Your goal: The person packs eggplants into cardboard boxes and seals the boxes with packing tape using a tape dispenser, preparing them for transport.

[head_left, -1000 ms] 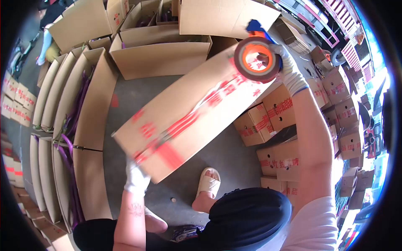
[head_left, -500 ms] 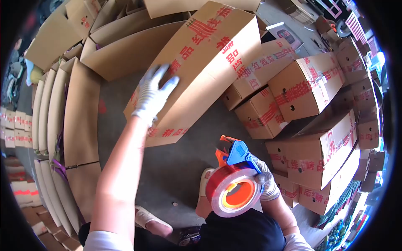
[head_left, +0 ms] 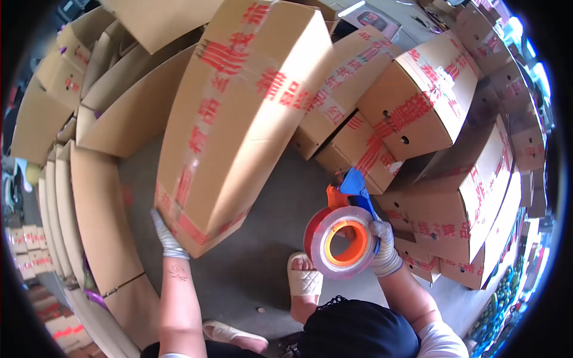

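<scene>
A long taped cardboard box [head_left: 239, 137] with red printed tape stands tilted in front of me. My left hand [head_left: 170, 235], in a pale glove, is at its near left lower corner. One finger points up along the box's side; the others are hidden by the box. My right hand [head_left: 385, 244], also gloved, is closed around the handle of a blue and orange tape dispenser [head_left: 356, 185]. On the dispenser sits a large roll of clear tape [head_left: 325, 259] with an orange core. The dispenser is apart from the box, to its right.
Taped cartons [head_left: 412, 101] are stacked to the right, with more cartons [head_left: 441, 209] nearer. Open, untaped cardboard boxes [head_left: 98, 203] stand along the left and at the back. My sandalled feet [head_left: 305, 277] are on the grey floor [head_left: 256, 238]. Green produce [head_left: 501, 304] lies at the lower right.
My left hand has left the box's top and gone down to its near left corner. The box appears nearer and turned more upright. The tape dispenser has turned slightly in my right hand.
</scene>
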A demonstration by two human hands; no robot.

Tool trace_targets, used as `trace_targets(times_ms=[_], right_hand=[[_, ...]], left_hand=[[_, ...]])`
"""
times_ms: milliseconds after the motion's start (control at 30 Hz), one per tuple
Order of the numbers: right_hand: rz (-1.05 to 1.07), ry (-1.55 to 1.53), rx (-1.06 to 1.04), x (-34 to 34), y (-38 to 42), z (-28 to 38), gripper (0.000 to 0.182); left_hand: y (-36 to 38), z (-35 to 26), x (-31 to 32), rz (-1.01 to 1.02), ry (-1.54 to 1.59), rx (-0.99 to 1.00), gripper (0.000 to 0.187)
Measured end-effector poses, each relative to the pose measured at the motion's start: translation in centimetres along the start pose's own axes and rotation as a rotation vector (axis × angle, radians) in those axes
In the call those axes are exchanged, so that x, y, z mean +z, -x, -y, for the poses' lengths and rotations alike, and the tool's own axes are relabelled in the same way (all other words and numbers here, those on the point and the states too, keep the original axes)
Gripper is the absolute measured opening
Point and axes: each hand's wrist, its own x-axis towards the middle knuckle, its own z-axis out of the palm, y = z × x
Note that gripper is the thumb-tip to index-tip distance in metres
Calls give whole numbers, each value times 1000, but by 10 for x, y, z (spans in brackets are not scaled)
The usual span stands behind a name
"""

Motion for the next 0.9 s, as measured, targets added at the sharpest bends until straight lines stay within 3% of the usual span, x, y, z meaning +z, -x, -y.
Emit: trace_targets(times_ms=[100, 167, 200, 267, 333, 433, 500, 567, 600, 633, 700, 733, 833, 867, 900], right_hand=[[-56, 33, -6, 3, 5, 8, 93], [-102, -27, 58, -17, 9, -1, 93], [-71, -45, 66, -11, 8, -2, 92], [-25, -62, 63, -4, 3, -3, 92], [-23, -30, 71, 1, 2, -7, 91], [-2, -56, 86, 7, -4, -12, 91], [17, -57, 85, 6, -9, -15, 90], [42, -50, 108, 7, -10, -18, 90], [-20, -16, 82, 7, -8, -18, 90], [-73, 22, 78, 10, -5, -20, 89], [-60, 25, 111, 12, -2, -24, 85], [-61, 10, 103, 10, 0, -27, 83], [-63, 94, 97, 5, 7, -36, 78], [-68, 93, 121, 8, 11, -40, 78], [-76, 91, 145, 13, 15, -42, 78]], left_hand=[[-22, -27, 7, -73, -26, 27, 91], [-29, -74, 12, -74, -204, 46, 90], [-32, -98, 31, -166, -124, 49, 77], [-51, -140, 44, -129, -286, 303, 54], [-67, -186, 50, 104, -363, 219, 53], [-28, -197, 141, 31, -542, 359, 50], [-32, -186, 169, -10, -570, 505, 47], [-90, -151, 175, 224, -390, 456, 48], [-19, -139, 253, 130, -300, 429, 42], [-8, -128, 278, 264, -309, 399, 32], [-14, -98, 316, 636, -30, 219, 25], [-26, -82, 324, 624, -88, 226, 30], [30, -39, 340, 425, -613, 655, 49], [44, -33, 328, 449, -776, 716, 57], [50, -38, 300, 639, -971, 584, 51]])
